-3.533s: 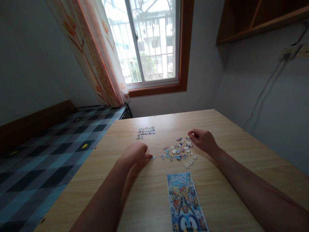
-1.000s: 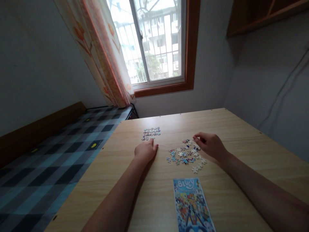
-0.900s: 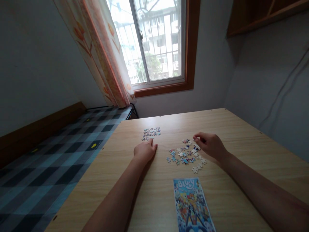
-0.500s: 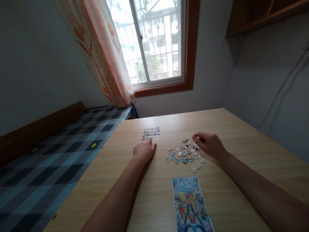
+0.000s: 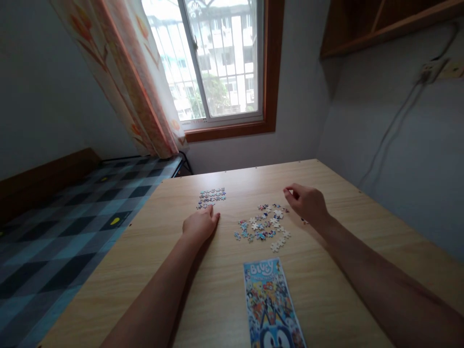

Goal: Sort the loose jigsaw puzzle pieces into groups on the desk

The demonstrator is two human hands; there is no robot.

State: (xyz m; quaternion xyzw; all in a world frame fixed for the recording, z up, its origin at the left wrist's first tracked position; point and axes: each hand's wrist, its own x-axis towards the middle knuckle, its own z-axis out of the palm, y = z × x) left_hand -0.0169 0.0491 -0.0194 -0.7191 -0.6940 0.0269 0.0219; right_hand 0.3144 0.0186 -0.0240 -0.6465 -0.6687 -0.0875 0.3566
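Note:
My left hand (image 5: 200, 224) rests on the table with index finger and thumb stretched out. Its index fingertip is at the near edge of neat rows of small jigsaw puzzle pieces (image 5: 213, 194). Over the table to the right, my right hand (image 5: 307, 202) is closed in a pinch; whatever its fingertips hold is too small to make out. It is just beyond the right end of a loose pile of jigsaw puzzle pieces (image 5: 263, 224), some coloured and some pale side up. One or more stray pieces (image 5: 304, 221) lie below the right wrist.
A blue picture sheet (image 5: 270, 299) marked "Bluey" lies on the wooden table (image 5: 210, 299) in front of me. To the left is a bed with a checked cover (image 5: 83, 232). A window (image 5: 217, 63), curtain (image 5: 134, 87) and wall shelf (image 5: 362, 38) surround the table.
My view has turned a little to the right. The right hand has moved away from the loose pile, toward the table's far side, still pinched. My left hand stays by the rows.

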